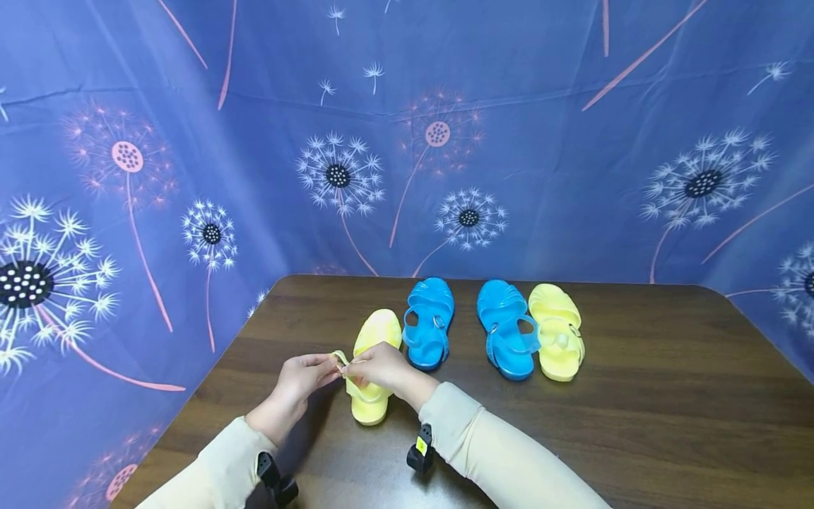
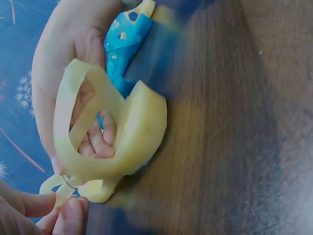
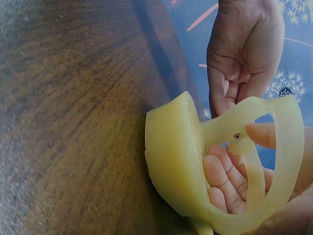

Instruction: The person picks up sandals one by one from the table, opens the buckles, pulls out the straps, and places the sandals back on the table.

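Observation:
A yellow sandal (image 1: 369, 411) stands on the table at the left of the row, its toe facing away from me. At its left side my left hand (image 1: 297, 387) pinches the loose end of the ankle strap (image 2: 62, 194) between thumb and fingers, next to a small metal buckle (image 2: 70, 181). My right hand (image 1: 386, 367) reaches across the sandal and pinches the strap at the buckle. In the right wrist view, its thumb and curled fingers show through the strap loops (image 3: 288, 147). The exact grip of the right fingertips is partly hidden.
A blue sandal (image 1: 432, 311) stands just right of the yellow one. Further right, another blue sandal (image 1: 502, 304) and a second yellow sandal (image 1: 553, 304) stand side by side. A blue dandelion-patterned cloth (image 1: 540, 177) hangs behind the brown wooden table (image 1: 636, 396).

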The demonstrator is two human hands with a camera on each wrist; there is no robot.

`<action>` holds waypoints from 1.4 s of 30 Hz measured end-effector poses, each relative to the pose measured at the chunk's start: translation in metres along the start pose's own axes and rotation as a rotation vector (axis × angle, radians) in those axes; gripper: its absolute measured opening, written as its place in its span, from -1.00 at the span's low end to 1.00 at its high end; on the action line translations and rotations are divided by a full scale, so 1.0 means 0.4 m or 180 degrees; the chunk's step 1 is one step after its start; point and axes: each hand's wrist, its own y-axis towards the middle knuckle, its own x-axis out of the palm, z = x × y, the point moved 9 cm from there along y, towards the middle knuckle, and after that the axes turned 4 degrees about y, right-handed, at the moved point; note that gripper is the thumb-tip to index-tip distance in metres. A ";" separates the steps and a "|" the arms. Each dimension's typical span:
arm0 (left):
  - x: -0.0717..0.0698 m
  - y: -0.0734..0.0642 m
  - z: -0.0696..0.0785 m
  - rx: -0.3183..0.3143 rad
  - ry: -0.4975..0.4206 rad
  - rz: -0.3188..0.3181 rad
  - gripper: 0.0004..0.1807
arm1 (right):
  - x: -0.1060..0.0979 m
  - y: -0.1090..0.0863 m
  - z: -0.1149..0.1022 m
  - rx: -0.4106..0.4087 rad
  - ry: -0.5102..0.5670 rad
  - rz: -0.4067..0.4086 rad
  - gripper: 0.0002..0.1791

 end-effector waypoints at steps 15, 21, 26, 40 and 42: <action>-0.039 0.013 0.015 0.0065 0.0495 0.0008 -0.61 | -0.020 0.010 -0.013 -0.0075 0.0058 -0.0054 -0.80; 0.001 0.005 -0.004 -0.0025 0.0530 -0.0270 -0.59 | -0.018 0.032 -0.010 0.0030 0.0341 -0.0401 -0.81; 0.040 -0.004 -0.015 -0.0101 0.0428 -0.0512 -0.60 | -0.028 0.046 -0.013 0.0122 0.0246 -0.0620 -0.78; 0.053 -0.003 -0.009 -0.0011 0.0672 -0.0489 -0.66 | -0.035 0.035 -0.142 -0.0864 -0.2126 -0.0517 -0.91; 0.056 -0.003 -0.005 0.0027 0.0720 -0.0510 -0.66 | -0.031 0.032 -0.146 -0.0865 -0.2215 -0.0525 -0.91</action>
